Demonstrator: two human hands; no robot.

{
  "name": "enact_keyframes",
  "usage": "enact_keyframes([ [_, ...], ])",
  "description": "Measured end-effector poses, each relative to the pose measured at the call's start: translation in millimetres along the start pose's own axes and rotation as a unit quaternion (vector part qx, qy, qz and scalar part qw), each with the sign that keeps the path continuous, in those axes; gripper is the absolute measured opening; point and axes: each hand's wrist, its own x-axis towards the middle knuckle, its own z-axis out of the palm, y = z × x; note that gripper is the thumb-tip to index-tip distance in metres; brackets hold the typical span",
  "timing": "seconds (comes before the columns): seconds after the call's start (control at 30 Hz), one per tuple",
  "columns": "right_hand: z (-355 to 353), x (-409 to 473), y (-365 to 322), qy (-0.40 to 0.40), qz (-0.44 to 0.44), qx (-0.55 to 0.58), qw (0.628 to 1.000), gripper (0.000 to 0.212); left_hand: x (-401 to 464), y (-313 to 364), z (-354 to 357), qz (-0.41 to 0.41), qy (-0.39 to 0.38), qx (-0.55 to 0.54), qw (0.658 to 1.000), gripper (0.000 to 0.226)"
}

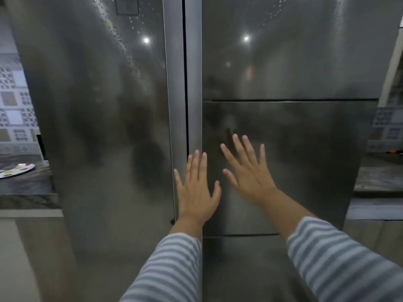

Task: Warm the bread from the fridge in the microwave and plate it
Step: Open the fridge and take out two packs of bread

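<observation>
A tall dark steel fridge fills the view, both of its doors closed. A vertical handle strip runs down the middle between the left door and the right door. My left hand is raised with fingers spread, over the lower end of the handle strip. My right hand is spread flat in front of the right door's middle panel. Neither hand holds anything. The bread is not in view. Both sleeves are striped grey and white.
At the left, a dark stone counter carries a white plate with red and yellow spots, in front of a patterned tile wall. Another counter stands at the right, with a small orange light behind it.
</observation>
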Motion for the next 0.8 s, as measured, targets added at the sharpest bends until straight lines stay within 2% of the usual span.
enact_keyframes([
  [0.1, 28.7, 28.7, 5.5, 0.036, -0.022, -0.035, 0.999, 0.063, 17.3, -11.8, 33.6, -0.038, 0.001, -0.054, 0.998, 0.077],
  [0.2, 55.5, 38.1, 16.5, 0.063, -0.065, -0.069, 0.993, 0.067, 19.0, -17.2, 68.4, -0.031, 0.030, -0.115, 0.992, 0.080],
  [0.33, 70.1, 39.8, 23.5, 0.087, -0.075, -0.087, 0.990, 0.071, 16.0, -16.8, 97.5, -0.041, 0.061, -0.174, 0.982, 0.084],
  [0.5, 69.1, 42.3, 21.6, 0.095, -0.067, -0.100, 0.988, 0.071, 17.1, -15.5, 103.8, -0.074, 0.042, -0.229, 0.970, 0.100],
  [0.8, 64.5, 41.6, 19.8, 0.071, -0.056, -0.108, 0.990, 0.072, 19.0, -16.1, 94.3, -0.094, 0.007, -0.259, 0.961, 0.111],
])
